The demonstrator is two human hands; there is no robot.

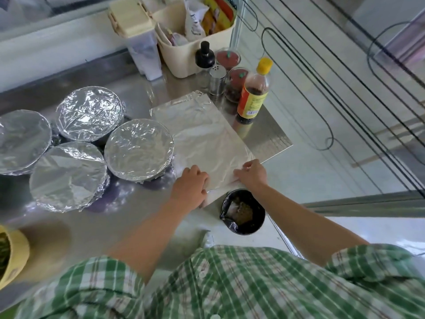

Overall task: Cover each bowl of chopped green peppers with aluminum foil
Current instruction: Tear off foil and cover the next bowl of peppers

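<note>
A flat sheet of aluminum foil [202, 134] is pulled out across the steel counter from a white foil box [212, 195] at its near end. My left hand [189, 184] grips the left end of the box. My right hand [251, 172] grips the right end, fingers curled over the foil's edge. Several bowls wrapped in foil stand to the left, the nearest one [139, 149] beside the sheet. A yellow bowl of chopped green peppers [10, 250] sits uncovered at the left edge of the view.
A black bin [243, 211] lined with a bag hangs below the counter's near edge. A sauce bottle [253, 90], a steel shaker [217, 79], red-lidded jars and a cream basket [184, 49] crowd the back right. The counter's corner [291, 146] ends just right of the foil.
</note>
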